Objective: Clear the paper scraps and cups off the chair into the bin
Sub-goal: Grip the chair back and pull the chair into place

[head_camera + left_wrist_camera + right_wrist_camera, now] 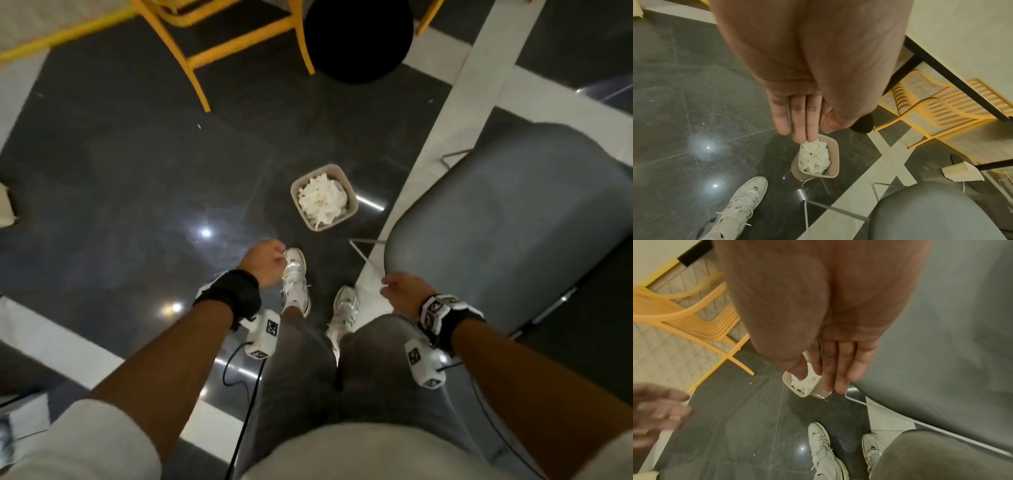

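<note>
A small beige bin [352, 205] stands on the dark floor, heaped with white paper scraps [322, 200]; it also shows in the left wrist view [833, 155] and the right wrist view [795, 389]. The grey chair [507, 233] is at the right, its seat bare where I can see it. My left hand [265, 262] hangs below the bin with fingers [803, 116] straight, holding nothing. My right hand [402, 291] hangs at the chair's front edge with fingers [840, 363] straight, holding nothing. A paper cup [962, 173] lies on the floor beyond the chair.
A yellow chair [239, 37] and a black round base [358, 37] stand at the far side. My white shoes [296, 281] are just below the bin. A table edge [953, 71] runs at the right. Cables hang from the wrist cameras.
</note>
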Tool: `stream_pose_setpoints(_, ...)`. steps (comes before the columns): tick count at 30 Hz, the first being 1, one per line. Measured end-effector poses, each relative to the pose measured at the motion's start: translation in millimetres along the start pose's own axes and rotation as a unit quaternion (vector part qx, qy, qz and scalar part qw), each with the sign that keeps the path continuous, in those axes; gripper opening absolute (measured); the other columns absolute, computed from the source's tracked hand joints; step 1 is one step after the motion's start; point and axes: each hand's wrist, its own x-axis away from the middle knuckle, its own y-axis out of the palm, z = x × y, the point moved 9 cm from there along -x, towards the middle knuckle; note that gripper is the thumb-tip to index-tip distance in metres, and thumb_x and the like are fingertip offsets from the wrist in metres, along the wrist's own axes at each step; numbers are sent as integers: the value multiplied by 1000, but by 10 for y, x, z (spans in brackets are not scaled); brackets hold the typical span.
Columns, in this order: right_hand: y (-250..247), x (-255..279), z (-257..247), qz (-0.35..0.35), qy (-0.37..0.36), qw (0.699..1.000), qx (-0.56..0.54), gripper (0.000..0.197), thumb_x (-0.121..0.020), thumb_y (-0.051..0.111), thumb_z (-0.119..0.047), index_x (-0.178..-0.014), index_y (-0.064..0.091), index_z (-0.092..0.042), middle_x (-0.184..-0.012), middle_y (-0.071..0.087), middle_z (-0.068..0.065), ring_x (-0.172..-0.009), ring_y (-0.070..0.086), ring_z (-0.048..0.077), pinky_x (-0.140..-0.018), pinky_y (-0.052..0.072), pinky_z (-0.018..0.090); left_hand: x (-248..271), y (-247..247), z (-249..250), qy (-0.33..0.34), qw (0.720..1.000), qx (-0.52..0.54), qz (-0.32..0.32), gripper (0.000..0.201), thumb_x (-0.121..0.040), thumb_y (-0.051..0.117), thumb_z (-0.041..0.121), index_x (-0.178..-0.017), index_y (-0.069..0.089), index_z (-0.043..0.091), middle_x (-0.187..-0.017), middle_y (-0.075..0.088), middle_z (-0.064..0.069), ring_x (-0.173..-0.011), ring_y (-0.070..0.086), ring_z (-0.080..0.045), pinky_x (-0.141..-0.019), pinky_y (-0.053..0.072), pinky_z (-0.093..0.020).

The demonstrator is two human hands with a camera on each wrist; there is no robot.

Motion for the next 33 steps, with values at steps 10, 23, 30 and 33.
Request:
stream_pose_setpoints(10, 278, 576, 545, -7, 38, 998, -46, 39, -95, 56, -33, -132, 61, -21, -141, 57, 7, -130, 53, 27, -107, 39, 30, 948, 299, -688, -48, 995, -71, -49, 38, -97, 50, 18, -124, 65, -5, -130, 64, -22, -124, 60, -34, -104, 41, -31)
stream_pose_setpoints(23, 1445, 1141, 861, 45, 120, 970, -209, 35, -90, 57, -42, -118, 67, -23, -113, 72, 5, -105, 67, 25, -97, 51, 36, 619, 532, -327, 61, 980, -148, -114, 18, -93, 53, 13, -106, 66, 14, -113, 70, -14, -108, 64, -31, -94, 47, -30)
stream_pose_setpoints(30, 1858, 1625, 768, 72, 121, 955, -259, 34, -94, 54, -39, -119, 67, -21, -119, 71, 6, -110, 66, 28, -98, 50, 37, 896, 811, -355, 93, 950, -246, -169, 24, -93, 57, 11, -116, 67, 9, -117, 71, -14, -110, 66, -31, -97, 49, -34)
stream_pose_setpoints(33, 1965, 1908, 1026, 81, 144, 940, -299, 36, -96, 51, -37, -122, 66, -16, -120, 69, 8, -112, 65, 29, -97, 50, 35, 1033, 881, -431, 102, 929, -299, -192, 16, -95, 57, 7, -106, 68, 4, -113, 71, -18, -107, 66, -31, -93, 47, -32)
